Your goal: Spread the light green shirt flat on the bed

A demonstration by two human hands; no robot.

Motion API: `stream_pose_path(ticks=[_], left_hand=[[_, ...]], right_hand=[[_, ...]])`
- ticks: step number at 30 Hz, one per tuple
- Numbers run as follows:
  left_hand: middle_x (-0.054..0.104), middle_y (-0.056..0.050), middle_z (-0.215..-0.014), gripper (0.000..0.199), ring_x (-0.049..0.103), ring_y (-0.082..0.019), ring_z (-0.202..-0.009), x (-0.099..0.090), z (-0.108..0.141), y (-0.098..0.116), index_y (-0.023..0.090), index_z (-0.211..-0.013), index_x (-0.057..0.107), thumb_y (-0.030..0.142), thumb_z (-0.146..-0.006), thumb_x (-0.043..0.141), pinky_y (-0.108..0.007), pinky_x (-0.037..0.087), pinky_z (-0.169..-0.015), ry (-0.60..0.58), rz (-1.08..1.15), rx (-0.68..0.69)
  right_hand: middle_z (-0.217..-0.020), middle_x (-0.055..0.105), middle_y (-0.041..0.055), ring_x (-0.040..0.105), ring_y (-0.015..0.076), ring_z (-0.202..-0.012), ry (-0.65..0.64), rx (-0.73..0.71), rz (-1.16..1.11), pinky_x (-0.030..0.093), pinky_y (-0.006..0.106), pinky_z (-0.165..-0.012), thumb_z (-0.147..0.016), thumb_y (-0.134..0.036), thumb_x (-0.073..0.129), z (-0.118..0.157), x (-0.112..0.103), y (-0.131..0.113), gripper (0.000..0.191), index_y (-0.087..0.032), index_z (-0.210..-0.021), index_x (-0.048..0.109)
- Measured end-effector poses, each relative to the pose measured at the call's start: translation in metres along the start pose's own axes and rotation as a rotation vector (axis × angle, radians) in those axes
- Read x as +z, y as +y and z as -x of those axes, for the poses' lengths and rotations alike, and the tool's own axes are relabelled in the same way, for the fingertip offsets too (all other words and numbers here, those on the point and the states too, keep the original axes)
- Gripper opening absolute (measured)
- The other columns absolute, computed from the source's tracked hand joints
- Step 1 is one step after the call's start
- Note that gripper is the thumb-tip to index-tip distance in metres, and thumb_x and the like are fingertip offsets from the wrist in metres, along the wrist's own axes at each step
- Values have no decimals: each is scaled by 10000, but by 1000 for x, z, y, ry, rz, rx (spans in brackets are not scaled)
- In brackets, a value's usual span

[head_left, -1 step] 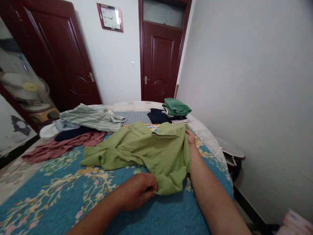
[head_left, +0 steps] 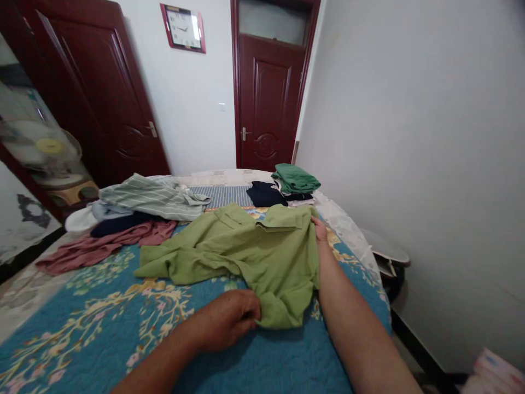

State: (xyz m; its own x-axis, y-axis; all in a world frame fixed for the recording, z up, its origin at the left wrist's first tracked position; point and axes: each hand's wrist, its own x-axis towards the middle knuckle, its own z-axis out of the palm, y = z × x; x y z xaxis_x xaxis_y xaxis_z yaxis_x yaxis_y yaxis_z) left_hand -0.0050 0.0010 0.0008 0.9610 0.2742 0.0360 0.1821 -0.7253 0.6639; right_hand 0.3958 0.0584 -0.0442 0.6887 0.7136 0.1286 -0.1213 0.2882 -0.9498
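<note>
Olive-green garment [head_left: 279,257] lies spread and wrinkled across the centre of the frame in the head view, on a blue quilted cover [head_left: 283,361] with a flowering-branch pattern. One part of it stretches towards the left, and its lower edge bunches up near the bottom centre.

Our left hand [head_left: 232,317] comes in from the lower left, its fingers curled closed on the lower edge of the garment. Our right hand [head_left: 320,229] reaches up from the lower right to the garment's upper right edge. The cloth partly hides its fingers, so we cannot tell how far they are closed; we see the hand against that edge.

Left of centre, we have a loose heap: a pale striped shirt [head_left: 156,201] on top, a light blue cloth [head_left: 107,210] and a dark navy cloth [head_left: 123,223] below it, a white item [head_left: 81,220] at the left, and a dusty-pink garment [head_left: 102,249] sprawling nearest us. Behind our olive-green garment, a blue striped cloth [head_left: 227,197] lies flat near the upper middle of the covered surface. Just right of it sit a navy garment [head_left: 266,195] and a stack topped by a folded dark green garment [head_left: 296,179]. A pale patterned cloth [head_left: 348,232] shows along the far and right edges. In the upper part of the frame we see a clock [head_left: 183,27] on the wall.
</note>
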Motion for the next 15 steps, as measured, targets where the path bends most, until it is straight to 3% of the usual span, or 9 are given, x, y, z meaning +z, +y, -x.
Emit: stream_pose_path(ticks=[3,6,10,12,15], left_hand=[[638,-4,-835,63,579,-179,-775,-15,5,-12,228,-846,594,185,-871,556,-286,393,-698,147,-20,-169],[637,-19,-786,141,589,-204,-762,-31,6,-28,224,-824,602,271,-925,515,-312,425,-699,390,-26,-298],[759,-70,-976,319,694,-243,-918,-35,5,-43,223,-1000,726,440,-1027,493,-373,539,-855,726,-19,-284],[784,-89,-1117,310,721,-257,-1028,-28,3,-49,226,-1127,745,444,-1017,554,-412,563,-954,775,-66,-211],[771,-112,-1273,363,716,-276,-1180,-13,-3,-57,221,-1298,720,403,-998,625,-461,553,-1077,704,-143,-113]], right_hand=[[-775,765,83,762,348,-992,-71,34,-46,584,564,-995,-682,-504,638,0,5,4,235,-281,-749,668],[-766,771,90,775,348,-969,-86,104,-120,608,552,-954,-660,-491,616,6,13,4,245,-276,-761,675],[-728,768,56,788,317,-920,-72,189,-238,630,499,-934,-660,-416,634,14,24,0,231,-260,-814,707],[-728,770,38,789,302,-913,-85,196,-301,637,474,-929,-665,-368,654,18,30,-3,240,-252,-863,727],[-766,786,30,791,298,-932,-164,201,-360,640,455,-932,-686,-325,697,26,44,-8,256,-241,-923,741]])
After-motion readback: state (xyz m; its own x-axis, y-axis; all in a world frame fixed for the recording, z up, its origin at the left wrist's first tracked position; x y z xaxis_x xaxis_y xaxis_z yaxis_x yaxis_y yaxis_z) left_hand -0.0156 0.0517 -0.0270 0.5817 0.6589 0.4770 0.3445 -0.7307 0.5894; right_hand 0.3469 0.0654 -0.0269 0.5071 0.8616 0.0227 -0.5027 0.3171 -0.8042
